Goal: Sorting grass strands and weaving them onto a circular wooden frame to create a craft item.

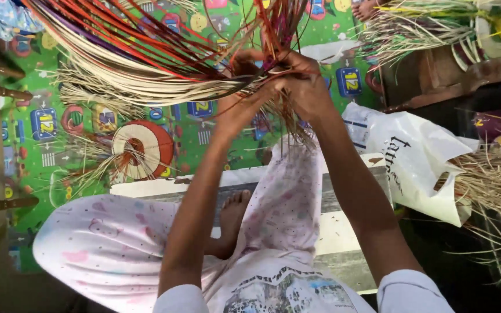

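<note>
- Left hand (pixel 243 87) closed round the reed strands (pixel 146 58), fan spreading toward 10 o'clock.
- Right hand (pixel 305 81) pinching the same bunch w/ fingers at the crossing pt.
- Best kept tight at the crossing, tension even, no slack btwn strands.
- Round woven disc (pixel 142 149) on play mat (pixel 204 139), 7 o'clock of hands.

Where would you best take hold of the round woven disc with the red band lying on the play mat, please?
Take the round woven disc by its firm rim on the bare right edge, coming from above. It lies flat on the green play mat, and loose straw ends fan out from its left and lower sides, so those offer no solid grip.
</note>
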